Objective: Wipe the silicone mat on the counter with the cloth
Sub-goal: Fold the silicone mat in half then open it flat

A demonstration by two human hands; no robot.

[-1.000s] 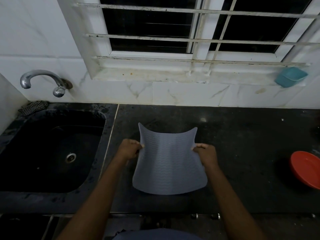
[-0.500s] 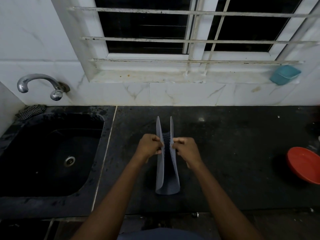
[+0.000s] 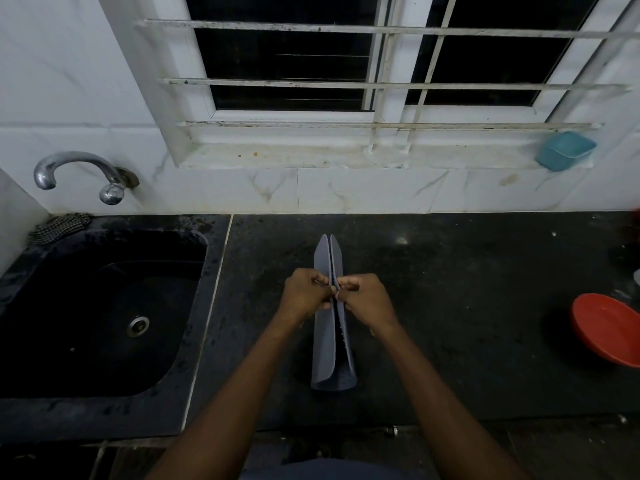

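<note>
In the head view, the grey silicone mat (image 3: 322, 341) is folded double, its flaps nearly touching, on the black counter (image 3: 467, 306) just right of the sink (image 3: 86, 306). The left hand (image 3: 304, 296) and right hand (image 3: 363, 301) meet over it, curled fingers pinching the flaps' upper edges. A checked cloth (image 3: 59, 225) lies at the sink's back left corner, under the tap (image 3: 79, 168). Far right of the sink sits a red bowl (image 3: 606, 327), with a teal tub (image 3: 564, 150) on the sill above it.

Your dark counter (image 3: 450, 306) carries the folded grey mat (image 3: 323, 348), a red bowl (image 3: 602, 327) far right, and a checked cloth (image 3: 59, 225) behind the sink (image 3: 104, 306).
</note>
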